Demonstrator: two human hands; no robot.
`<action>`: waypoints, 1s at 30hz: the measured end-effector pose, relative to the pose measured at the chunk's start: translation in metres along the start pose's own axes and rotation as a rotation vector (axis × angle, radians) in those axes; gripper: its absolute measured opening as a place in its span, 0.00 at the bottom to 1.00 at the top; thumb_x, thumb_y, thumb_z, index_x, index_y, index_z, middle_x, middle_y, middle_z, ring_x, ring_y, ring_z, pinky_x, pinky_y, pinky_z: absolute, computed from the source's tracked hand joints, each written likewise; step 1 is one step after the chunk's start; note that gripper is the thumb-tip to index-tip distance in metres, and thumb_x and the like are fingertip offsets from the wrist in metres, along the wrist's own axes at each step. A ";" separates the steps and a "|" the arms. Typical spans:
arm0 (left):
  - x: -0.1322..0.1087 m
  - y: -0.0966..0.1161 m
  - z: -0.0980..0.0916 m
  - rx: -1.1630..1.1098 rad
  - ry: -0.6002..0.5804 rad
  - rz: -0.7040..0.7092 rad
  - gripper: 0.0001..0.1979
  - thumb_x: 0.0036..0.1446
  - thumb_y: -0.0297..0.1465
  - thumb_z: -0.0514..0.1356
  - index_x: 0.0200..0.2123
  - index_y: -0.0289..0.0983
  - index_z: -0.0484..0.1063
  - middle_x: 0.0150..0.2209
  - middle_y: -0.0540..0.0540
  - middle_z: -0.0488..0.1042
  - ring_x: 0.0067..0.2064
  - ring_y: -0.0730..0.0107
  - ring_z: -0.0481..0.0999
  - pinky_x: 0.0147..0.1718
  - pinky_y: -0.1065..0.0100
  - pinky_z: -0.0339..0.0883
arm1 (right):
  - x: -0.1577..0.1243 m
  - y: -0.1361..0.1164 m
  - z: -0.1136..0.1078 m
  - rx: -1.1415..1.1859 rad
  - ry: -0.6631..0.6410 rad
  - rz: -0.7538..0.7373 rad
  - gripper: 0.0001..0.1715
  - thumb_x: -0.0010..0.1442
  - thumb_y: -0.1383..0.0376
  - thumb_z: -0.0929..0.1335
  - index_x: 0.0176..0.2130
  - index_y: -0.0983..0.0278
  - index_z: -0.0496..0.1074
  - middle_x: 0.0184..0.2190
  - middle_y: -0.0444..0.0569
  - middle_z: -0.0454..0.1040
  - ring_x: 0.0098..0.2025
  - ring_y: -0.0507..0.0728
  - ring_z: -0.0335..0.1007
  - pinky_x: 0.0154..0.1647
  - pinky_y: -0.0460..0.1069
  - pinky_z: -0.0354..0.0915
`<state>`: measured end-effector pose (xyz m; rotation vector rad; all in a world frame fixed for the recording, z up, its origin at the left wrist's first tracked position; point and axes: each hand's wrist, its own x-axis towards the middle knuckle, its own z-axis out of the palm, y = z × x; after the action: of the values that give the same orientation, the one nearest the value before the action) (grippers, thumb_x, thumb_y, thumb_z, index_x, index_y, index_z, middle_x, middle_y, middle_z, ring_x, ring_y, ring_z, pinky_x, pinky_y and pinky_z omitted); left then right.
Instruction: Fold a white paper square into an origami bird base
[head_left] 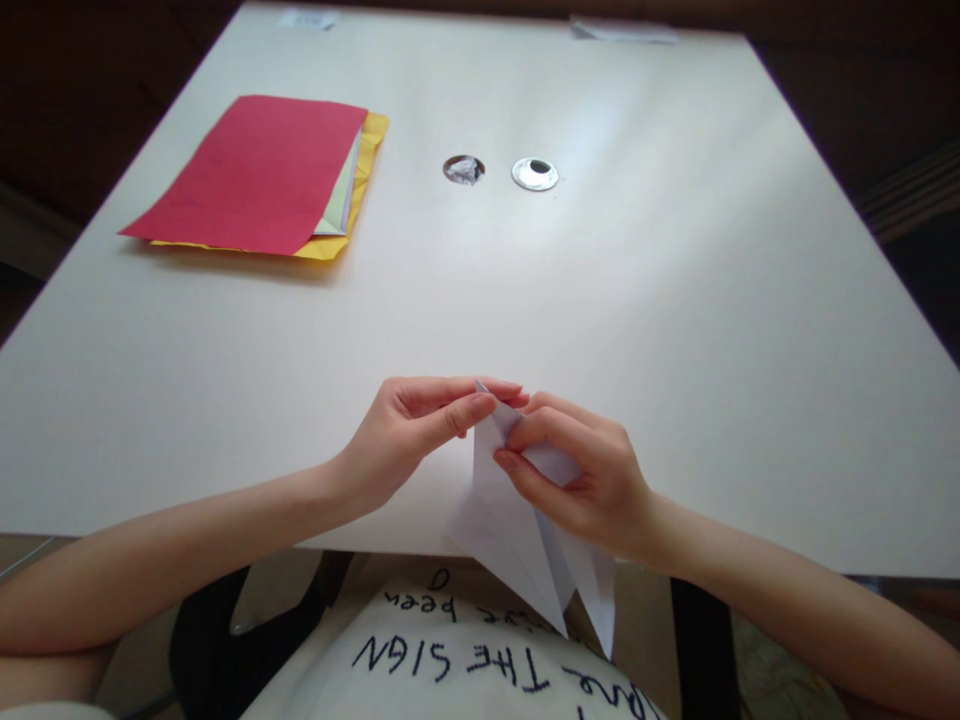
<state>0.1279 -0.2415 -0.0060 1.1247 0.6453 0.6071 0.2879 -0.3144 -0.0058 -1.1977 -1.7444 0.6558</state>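
Head view: folded white paper at lower centre, two pointed ends reaching past the near edge of the white table. Left hand pinches its top tip; right hand grips its upper right side. Red sheet over yellow paper, upper left; silver grommet, upper centre.

1. The person wears a white cloth shirt, low down at six o'clock.
2. Thin, wobbly black letters run across it, upside down from here. The big ones say "THE SIGN".
3. A smaller black word, "been", sits toward twelve o'clock from those.
4. The left forearm and right forearm are bare and slim.
5. The left hand and right hand are bare, with thin fingers.
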 end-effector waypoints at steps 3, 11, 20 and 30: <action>0.000 0.001 0.000 0.013 -0.012 0.000 0.06 0.55 0.33 0.61 0.34 0.46 0.78 0.39 0.52 0.78 0.43 0.71 0.75 0.37 0.75 0.66 | 0.000 0.000 0.000 -0.037 0.005 -0.019 0.07 0.54 0.74 0.64 0.28 0.63 0.62 0.26 0.44 0.64 0.27 0.49 0.60 0.26 0.45 0.61; 0.000 0.002 0.000 -0.011 0.080 0.008 0.04 0.51 0.33 0.65 0.32 0.44 0.78 0.35 0.50 0.79 0.37 0.71 0.75 0.31 0.74 0.67 | -0.002 0.002 0.002 -0.131 0.033 -0.077 0.07 0.54 0.74 0.65 0.29 0.63 0.63 0.28 0.46 0.67 0.28 0.50 0.62 0.27 0.45 0.62; 0.001 0.003 -0.001 -0.024 0.133 0.000 0.02 0.47 0.33 0.67 0.28 0.42 0.78 0.33 0.50 0.79 0.36 0.69 0.75 0.32 0.72 0.68 | -0.002 0.002 0.002 -0.232 0.068 -0.128 0.09 0.54 0.75 0.65 0.29 0.62 0.63 0.27 0.45 0.68 0.28 0.50 0.62 0.26 0.46 0.62; 0.002 0.003 -0.002 -0.041 0.096 -0.027 0.03 0.48 0.34 0.66 0.29 0.43 0.78 0.33 0.50 0.79 0.36 0.70 0.75 0.33 0.72 0.67 | -0.002 0.002 0.001 -0.155 0.042 -0.076 0.07 0.55 0.73 0.64 0.29 0.62 0.64 0.27 0.45 0.68 0.28 0.50 0.63 0.26 0.45 0.62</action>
<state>0.1274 -0.2378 -0.0039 1.0524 0.7260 0.6514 0.2885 -0.3154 -0.0080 -1.2341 -1.8223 0.4542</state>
